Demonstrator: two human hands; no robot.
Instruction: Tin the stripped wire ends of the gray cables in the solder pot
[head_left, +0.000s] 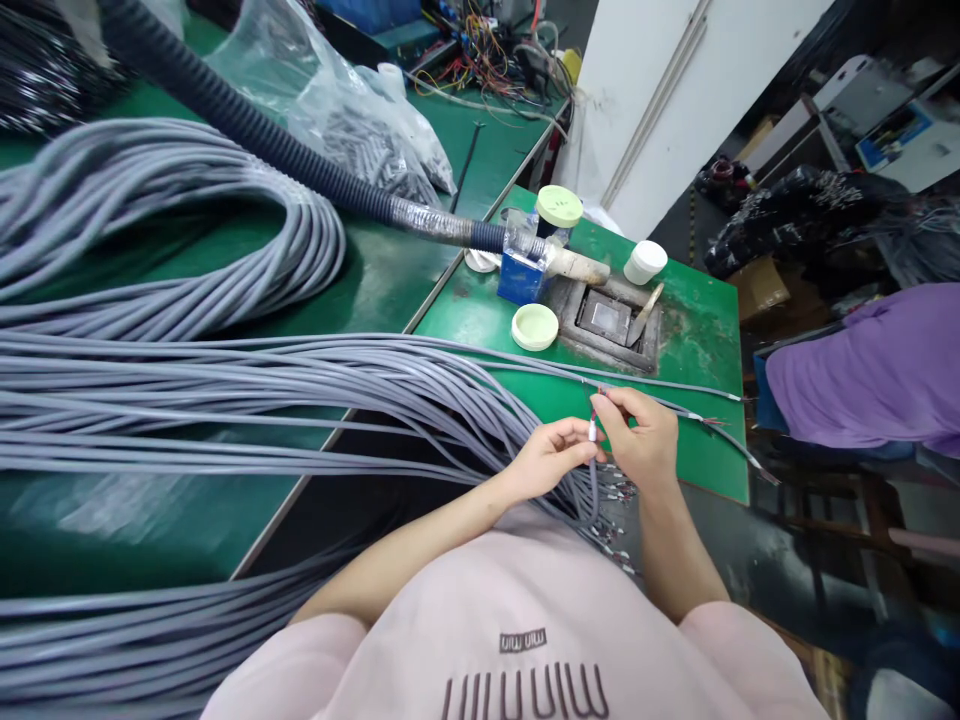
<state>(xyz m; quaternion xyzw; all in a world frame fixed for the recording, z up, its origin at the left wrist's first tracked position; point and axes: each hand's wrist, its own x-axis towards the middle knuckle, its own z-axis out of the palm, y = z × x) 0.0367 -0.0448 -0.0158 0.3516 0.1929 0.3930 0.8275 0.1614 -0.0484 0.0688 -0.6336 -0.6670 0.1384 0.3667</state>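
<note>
One gray cable (594,480) has its stripped end between the two hands, with a single white sleeve (592,432) around it. With 12 o'clock pointing away from the wearer, its long axis near the end runs about 6 to 12, tip toward 12. It lies toward 2 o'clock from the left hand (553,458) and 9 to 10 from the right hand (646,436). The left, nearer the sheath, pinches it at the sleeve; the right, nearer the tip, has thumb and finger closed on the thin wires (593,410).

Beyond them, counting outward from the held end: one square solder pot (606,316) at 12, with one scraper (645,316) resting across its corner; one white jar (645,264) near 1; one shallow pale-green tub (535,328) and one blue box (522,278) at 11; one jar with a pale-green lid (559,206) just short of 12. One ribbed hose (300,160) comes in from 10. Three separate cable ends lie around 3 on or over the edge of the green worktop (697,310). One thick cable bundle (360,390) stretches to 9, its strands too many to count, one coil (300,235) sits toward 10, and another run of cables (150,640) lies toward 8. One co-worker in a purple top (870,370) is at 3.
</note>
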